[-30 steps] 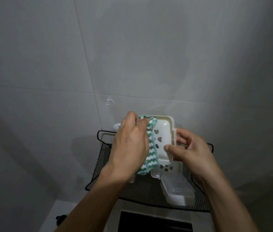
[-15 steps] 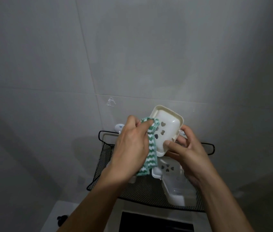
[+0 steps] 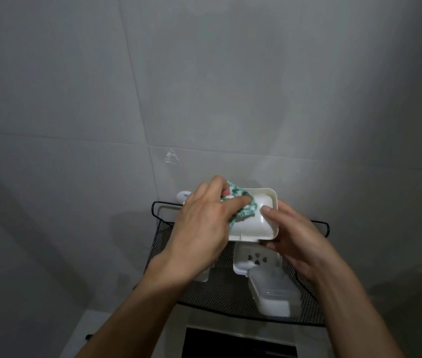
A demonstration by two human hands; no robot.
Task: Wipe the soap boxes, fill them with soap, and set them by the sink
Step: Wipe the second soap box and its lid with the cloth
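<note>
White soap box (image 3: pixel 253 223), held above a black mesh basket (image 3: pixel 220 288) against a grey tiled wall (image 3: pixel 204 86). The right hand (image 3: pixel 292 239) grips its right edge, thumb on top; the left hand (image 3: pixel 202 228) pinches a green-and-white cloth (image 3: pixel 233 205) onto its upper surface. In the basket (directly beneath) lie a heart-perforated soap tray (image 3: pixel 256 262) and a clear box (image 3: pixel 274 295).

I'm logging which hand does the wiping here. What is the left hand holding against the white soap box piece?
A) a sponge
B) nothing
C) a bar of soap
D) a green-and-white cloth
D: the left hand grips a green-and-white cloth pressed onto the soap box piece, which the right hand steadies.
</note>
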